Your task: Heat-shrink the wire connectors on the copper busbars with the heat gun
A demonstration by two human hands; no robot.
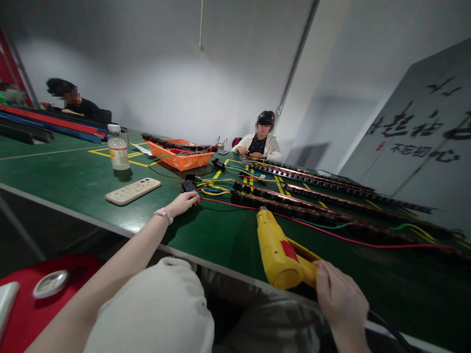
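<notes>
My left hand (pixel 186 202) is closed around the end of a red wire (pixel 228 204), beside a black connector (pixel 189 186) on the green table (pixel 224 235). In my right hand (pixel 340 296) is the handle of a yellow heat gun (pixel 278 250). Its nozzle points away from me, close to the red wire. Beyond it, long black strips with copper-coloured bars (pixel 294 203) lie across the table, with yellow, blue and green wires at their left ends.
An orange basket (pixel 180 159) holds another strip. Left of it are a bottle (pixel 118 149) and a phone (pixel 133 191). One person (pixel 259 142) sits across the table, another (pixel 79 103) at the far left. A red stool (pixel 77 269) is at lower left.
</notes>
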